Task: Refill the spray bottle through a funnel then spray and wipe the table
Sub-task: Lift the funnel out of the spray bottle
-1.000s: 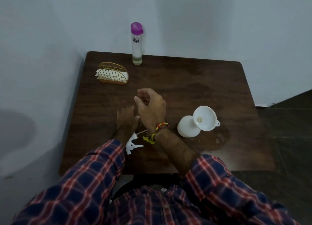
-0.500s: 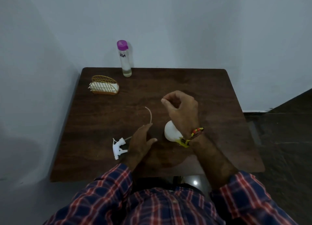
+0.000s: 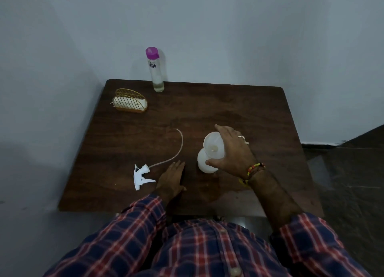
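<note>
While gripped, funnel (image 3: 214, 144) mouth upward.

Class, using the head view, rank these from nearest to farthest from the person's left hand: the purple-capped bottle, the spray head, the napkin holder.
From the left hand:
1. Spray head, just to its left.
2. Napkin holder, far left corner.
3. Purple-capped bottle, back edge by the wall.
</note>
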`<state>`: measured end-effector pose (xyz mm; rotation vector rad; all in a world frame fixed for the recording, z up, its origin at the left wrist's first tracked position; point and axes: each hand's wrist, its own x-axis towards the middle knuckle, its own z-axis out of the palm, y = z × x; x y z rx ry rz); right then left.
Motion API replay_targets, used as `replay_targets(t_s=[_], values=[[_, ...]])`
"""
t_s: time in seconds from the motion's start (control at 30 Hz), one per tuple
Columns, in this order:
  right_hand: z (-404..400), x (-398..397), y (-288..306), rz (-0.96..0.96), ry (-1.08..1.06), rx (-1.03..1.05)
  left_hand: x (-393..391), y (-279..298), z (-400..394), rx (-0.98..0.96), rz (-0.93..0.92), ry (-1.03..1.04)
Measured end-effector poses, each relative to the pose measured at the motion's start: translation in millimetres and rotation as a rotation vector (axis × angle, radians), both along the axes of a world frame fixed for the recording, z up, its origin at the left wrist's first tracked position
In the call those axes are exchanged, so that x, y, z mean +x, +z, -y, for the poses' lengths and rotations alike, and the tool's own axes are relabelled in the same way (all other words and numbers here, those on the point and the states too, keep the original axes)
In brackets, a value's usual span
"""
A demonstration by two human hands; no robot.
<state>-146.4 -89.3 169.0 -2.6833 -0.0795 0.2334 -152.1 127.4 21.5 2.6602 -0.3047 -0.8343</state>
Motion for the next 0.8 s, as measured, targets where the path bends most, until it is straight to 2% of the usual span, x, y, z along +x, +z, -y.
replay_targets(t_s=[0.3,0.8], values=[[5.0,3.2,-5.3,0.152,0.007,0.118,4.2,2.0,6.6,0.005,-0.044,0.043],[6.9,-6.1,-0.3,0.188,-0.063,0.173,15.1,6.5,16.6,-0.013,-0.129,0.097]])
